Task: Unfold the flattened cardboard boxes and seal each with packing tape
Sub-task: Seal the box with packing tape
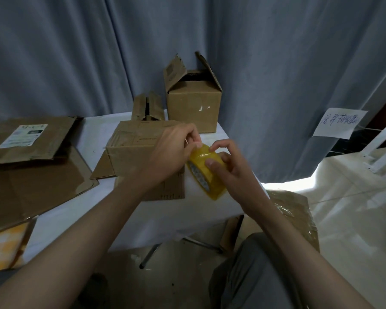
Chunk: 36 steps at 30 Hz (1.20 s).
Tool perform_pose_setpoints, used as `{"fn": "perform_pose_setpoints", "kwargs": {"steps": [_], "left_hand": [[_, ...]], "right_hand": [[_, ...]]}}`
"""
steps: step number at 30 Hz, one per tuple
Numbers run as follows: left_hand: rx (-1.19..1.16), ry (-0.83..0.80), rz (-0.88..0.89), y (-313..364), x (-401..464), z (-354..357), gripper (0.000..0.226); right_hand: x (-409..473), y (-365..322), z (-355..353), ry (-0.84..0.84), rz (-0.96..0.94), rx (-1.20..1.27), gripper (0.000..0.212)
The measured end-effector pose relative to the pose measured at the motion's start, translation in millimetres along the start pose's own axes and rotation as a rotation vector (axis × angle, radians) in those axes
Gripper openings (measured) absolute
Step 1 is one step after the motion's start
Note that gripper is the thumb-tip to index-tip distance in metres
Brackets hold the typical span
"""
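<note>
Both forearms reach in from 6 o'clock toward the table (60, 217) at centre. Going left to right: a stack of flat boxes (31, 139) lies at 9 o'clock, not yet unfolded; a closed box (140, 143) sits at centre, partly hidden by the left hand (176, 148); behind it, toward 12 o'clock, stand a small folded box (146, 108) and an open box (193, 101) with its flaps up. The left hand's fingertips pinch something at the top of the tape (206, 170), apparently the loose end, though blur makes that hard to confirm. The right hand (227, 166) holds the yellow roll, thumb pressed on its outer face and fingers curled over the top edge, just right of the closed box at about 3 o'clock from it. The person seems to be freeing the tape end before sealing the closed box. Risks from here, as a judgement: the thin film may split or tear off in a sliver if picked at unevenly, the freed end may fold back and stick to itself or to the fingers, and a sharp pull could twist the roll out of the right hand's light hold.
</note>
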<state>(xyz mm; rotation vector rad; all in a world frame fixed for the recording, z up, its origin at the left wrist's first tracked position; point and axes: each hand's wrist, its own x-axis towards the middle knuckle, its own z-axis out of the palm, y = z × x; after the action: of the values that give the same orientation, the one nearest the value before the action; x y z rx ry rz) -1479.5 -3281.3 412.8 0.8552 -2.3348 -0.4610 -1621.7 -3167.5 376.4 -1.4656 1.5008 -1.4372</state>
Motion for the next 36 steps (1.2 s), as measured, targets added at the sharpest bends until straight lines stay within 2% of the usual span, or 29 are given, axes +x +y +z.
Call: {"fn": "perform_pose_setpoints", "kwargs": {"steps": [1,4,5,8,11,17,22,25,28,30,34,36], "left_hand": [[-0.022,0.021,0.009,-0.8,2.3,1.0,0.006],[-0.059,0.043,-0.047,-11.3,12.0,-1.1,0.041],[-0.03,0.042,-0.061,-15.7,14.4,-2.2,0.045],[0.089,0.038,-0.066,-34.2,14.9,-1.4,0.031],[0.123,0.005,-0.079,-52.3,6.5,4.5,0.025],[0.119,0.037,-0.023,-74.1,-5.1,20.1,0.018],[0.054,0.099,-0.018,-84.8,-0.4,27.2,0.02],[0.06,0.124,-0.004,-84.8,-0.9,31.5,0.022],[0.049,0.145,0.002,-88.0,-3.9,35.6,0.022],[0.052,0.157,-0.002,-89.7,-5.5,37.3,0.022],[0.122,0.117,0.007,-87.1,-7.0,38.2,0.031],[0.189,0.083,0.045,-86.0,-6.6,34.9,0.035]], "right_hand": [[4.1,1.4,-3.1,0.001,-0.031,-0.055,0.016],[19.7,5.1,-12.9,0.005,-0.129,-0.205,0.017],[27.1,5.8,-15.6,0.017,-0.14,-0.219,0.019],[58.4,15.0,-21.9,0.071,-0.119,-0.251,0.037],[95.7,39.8,-18.0,0.072,-0.048,-0.397,0.052],[142.9,99.0,2.1,0.04,0.023,-0.603,0.045],[143.1,124.3,17.3,0.031,-0.044,-0.707,0.036],[142.1,121.9,19.4,0.063,-0.07,-0.619,0.027],[136.2,100.8,20.0,0.31,-0.014,-0.408,0.014],[123.1,83.6,21.6,0.376,0.103,-0.277,0.009],[100.8,69.1,27.4,0.101,0.306,-0.026,0.003],[100.1,69.9,27.9,0.059,0.336,0.053,0.006]]}}
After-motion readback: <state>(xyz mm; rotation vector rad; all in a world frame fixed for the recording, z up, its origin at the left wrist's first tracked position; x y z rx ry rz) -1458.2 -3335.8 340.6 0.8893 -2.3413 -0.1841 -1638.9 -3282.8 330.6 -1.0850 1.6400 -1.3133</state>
